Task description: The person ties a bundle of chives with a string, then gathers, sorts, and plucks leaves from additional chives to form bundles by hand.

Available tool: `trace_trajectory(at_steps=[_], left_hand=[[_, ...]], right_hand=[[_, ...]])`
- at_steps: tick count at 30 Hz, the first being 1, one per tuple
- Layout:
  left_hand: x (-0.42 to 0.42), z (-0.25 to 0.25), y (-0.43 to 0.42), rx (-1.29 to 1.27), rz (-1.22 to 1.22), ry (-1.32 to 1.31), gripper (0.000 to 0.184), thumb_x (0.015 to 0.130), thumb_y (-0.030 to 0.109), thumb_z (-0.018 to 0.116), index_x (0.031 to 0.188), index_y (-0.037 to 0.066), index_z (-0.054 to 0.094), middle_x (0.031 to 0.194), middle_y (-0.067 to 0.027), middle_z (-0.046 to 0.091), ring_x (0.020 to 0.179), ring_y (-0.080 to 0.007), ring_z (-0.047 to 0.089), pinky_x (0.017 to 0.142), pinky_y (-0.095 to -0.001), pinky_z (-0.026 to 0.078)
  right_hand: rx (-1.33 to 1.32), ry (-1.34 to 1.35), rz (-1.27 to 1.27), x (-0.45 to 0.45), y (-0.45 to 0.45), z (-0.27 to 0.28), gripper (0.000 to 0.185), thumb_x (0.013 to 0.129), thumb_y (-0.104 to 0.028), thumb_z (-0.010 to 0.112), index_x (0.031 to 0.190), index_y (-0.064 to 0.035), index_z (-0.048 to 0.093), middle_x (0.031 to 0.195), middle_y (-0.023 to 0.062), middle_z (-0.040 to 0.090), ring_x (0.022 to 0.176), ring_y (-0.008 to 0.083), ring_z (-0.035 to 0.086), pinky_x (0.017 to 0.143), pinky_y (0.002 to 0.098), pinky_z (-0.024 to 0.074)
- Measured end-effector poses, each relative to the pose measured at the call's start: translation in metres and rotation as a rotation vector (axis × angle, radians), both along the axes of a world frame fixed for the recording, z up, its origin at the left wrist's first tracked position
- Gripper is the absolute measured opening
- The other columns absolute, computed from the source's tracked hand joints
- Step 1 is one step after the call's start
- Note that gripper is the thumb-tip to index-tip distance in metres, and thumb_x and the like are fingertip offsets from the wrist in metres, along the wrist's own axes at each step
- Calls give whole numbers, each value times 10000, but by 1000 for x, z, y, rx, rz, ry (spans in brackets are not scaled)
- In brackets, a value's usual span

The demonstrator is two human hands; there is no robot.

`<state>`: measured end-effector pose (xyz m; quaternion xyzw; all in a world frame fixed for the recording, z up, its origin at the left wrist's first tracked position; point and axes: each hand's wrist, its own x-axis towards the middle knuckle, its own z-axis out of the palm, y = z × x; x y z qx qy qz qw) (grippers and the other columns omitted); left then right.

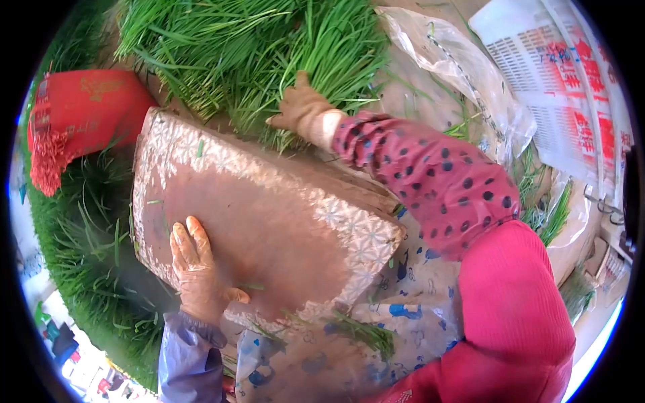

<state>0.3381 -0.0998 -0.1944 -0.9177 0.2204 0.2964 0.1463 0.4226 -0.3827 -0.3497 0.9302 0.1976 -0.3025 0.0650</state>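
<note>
My left hand (199, 285), in a thin pale glove, lies flat on a worn brown board (262, 228) with a patterned white border. Its fingers are stretched out and the thumb points away to the right. Beyond the board's far edge, my right hand (304, 111), in a tan glove, is at the lower ends of a bunch of chives (339, 57). The fingers bend into the leaves, which partly hide the tips. More long green chives (208, 54) lie piled to the left of this bunch.
A red cloth or bag with tassels (101, 107) is left of the board. Clear plastic sheeting (457, 60) and a white crate with red lettering (561, 87) stand at the right. More greens (94, 269) line the left. Loose leaves (363, 334) lie on a patterned plastic apron (410, 295).
</note>
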Motion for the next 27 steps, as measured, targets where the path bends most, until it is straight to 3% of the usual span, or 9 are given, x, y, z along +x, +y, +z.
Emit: trace_trajectory(at_steps=[4, 7, 11, 14, 17, 19, 22, 24, 27], left_hand=[[0, 3, -6, 62, 7, 12, 1717, 159, 380, 931, 1482, -28, -85, 1522, -315, 60, 1406, -451, 125, 1177, -451, 156], [-1, 0, -4, 83, 55, 31, 1713, 177, 394, 933, 1477, -37, -95, 1525, -309, 43, 1411, -444, 111, 1178, -444, 150], [4, 3, -13, 180, 41, 69, 1661, 242, 453, 926, 1460, -91, -65, 1513, -318, 45, 1416, -469, 72, 1179, -469, 133], [5, 2, -24, 335, -46, 94, 1639, 294, 497, 922, 1434, -139, -69, 1510, -334, 14, 1418, -475, 49, 1184, -472, 112], [6, -8, -24, 449, 45, 106, 1698, 260, 494, 927, 1424, -129, -140, 1533, -293, -85, 1428, -458, -45, 1191, -439, 34], [15, 7, -61, 630, -112, 59, 1566, 408, 466, 922, 1436, -119, -104, 1530, -301, 106, 1425, -420, 149, 1173, -423, 171], [33, 44, -120, 195, 61, 126, 975, 664, 205, 832, 1445, -14, 289, 1300, -230, 537, 1175, -328, 545, 991, -373, 443], [47, 32, -141, -378, -288, -131, 884, 658, 133, 823, 1412, 7, 379, 1333, -225, 506, 1236, -334, 493, 1031, -385, 406], [86, 5, -198, -413, -382, -151, 907, 692, 164, 811, 1440, 11, 321, 1383, -219, 460, 1309, -339, 409, 1069, -393, 360]], right_hand=[[-176, -102, 220, 9, 2, -6, 356, 838, -207, 660, 1148, -34, 632, 1130, 92, 641, 995, 229, 599, 1136, 493, 288], [-30, -60, 217, 14, -9, -23, 391, 851, -198, 645, 1196, -20, 601, 1169, 91, 629, 951, 210, 583, 1080, 434, 373], [785, 186, -777, 3, -53, 1, 397, 821, -122, 685, 1212, -137, 618, 1089, 103, 648, 853, 229, 600, 798, 352, 507], [937, -223, -503, -15, -102, -3, 446, 746, -167, 757, 1172, -127, 629, 948, 76, 663, 856, 254, 625, 793, 373, 525], [1283, -313, -1001, -27, -119, -8, 615, 603, -137, 850, 1177, -115, 632, 1034, 77, 677, 964, 193, 627, 846, 303, 514], [1278, -287, -993, -28, -122, 0, 651, 614, -140, 840, 1221, -116, 608, 1043, 80, 680, 963, 198, 630, 855, 306, 506], [1333, -223, -932, -33, -120, -2, 565, 619, -125, 826, 1147, -105, 627, 987, 47, 675, 927, 166, 625, 828, 290, 492], [1378, -234, -903, -29, -119, -13, 527, 631, -118, 814, 1122, -108, 624, 950, 40, 664, 895, 164, 616, 808, 297, 486], [1412, -264, -876, -26, -118, -22, 458, 657, -107, 800, 1075, -118, 613, 874, 29, 632, 829, 157, 590, 774, 314, 473]])
